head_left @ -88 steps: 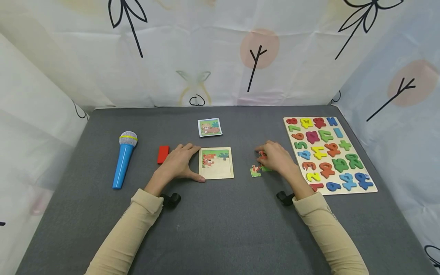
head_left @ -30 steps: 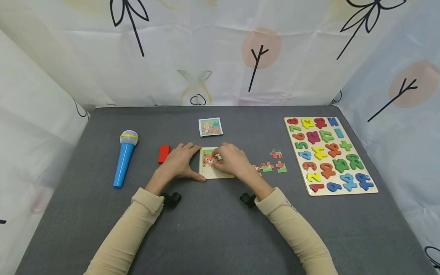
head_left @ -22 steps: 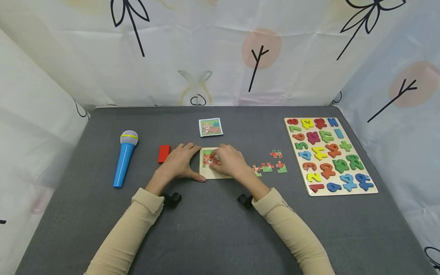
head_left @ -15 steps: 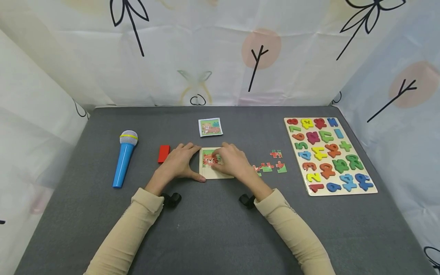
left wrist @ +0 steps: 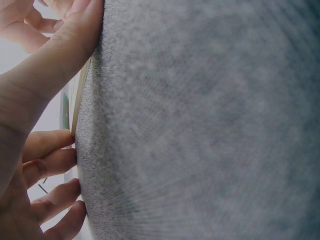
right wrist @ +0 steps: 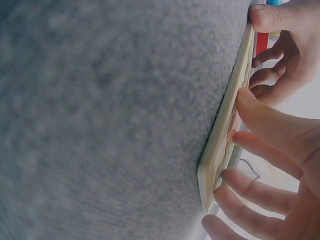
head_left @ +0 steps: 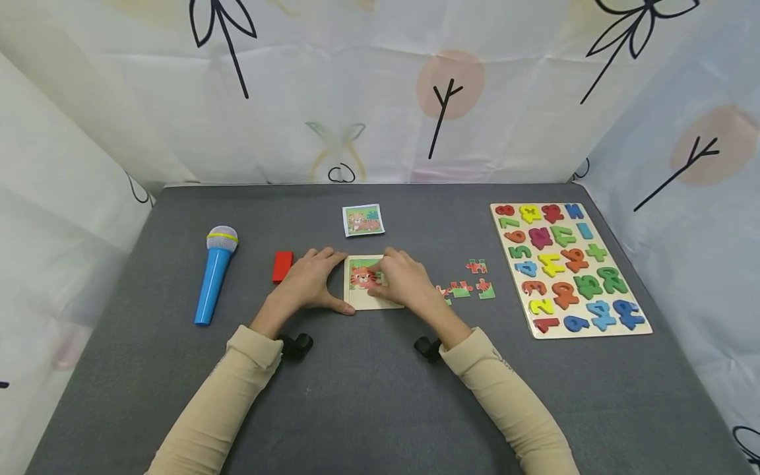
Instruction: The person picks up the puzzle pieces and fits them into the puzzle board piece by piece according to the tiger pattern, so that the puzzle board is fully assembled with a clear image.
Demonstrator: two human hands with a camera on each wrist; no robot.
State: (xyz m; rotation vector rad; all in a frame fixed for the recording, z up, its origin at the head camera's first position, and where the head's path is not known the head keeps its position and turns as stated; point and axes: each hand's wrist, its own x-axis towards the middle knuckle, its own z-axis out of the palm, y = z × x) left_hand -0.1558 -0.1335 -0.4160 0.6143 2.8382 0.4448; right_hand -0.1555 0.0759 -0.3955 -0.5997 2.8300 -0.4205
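Note:
In the head view, a wooden puzzle tray (head_left: 368, 302) lies flat, its upper left filled with pieces that make a tiger's face (head_left: 360, 278) on green. My left hand (head_left: 307, 280) rests on the table at the tray's left side, fingers spread, thumb by the lower left corner and fingertips by the upper one. My right hand (head_left: 405, 280) is over the tray's right part and hides it. In the right wrist view its thumb and fingertips (right wrist: 245, 95) stand apart and touch the pieces. Loose puzzle pieces (head_left: 460, 289) lie right of the tray.
A picture card (head_left: 363, 220) lies behind the tray. Farther left are a red block (head_left: 282, 266) and a blue toy microphone (head_left: 216, 277). A board of coloured numbers and letters (head_left: 594, 303) lies at the right. White printed cloth surrounds the grey table (head_left: 368, 409).
My right hand has come from the loose pieces to the tray with a puzzle piece and set it beside the others; its fingers have since spread apart. The left hand stays in place.

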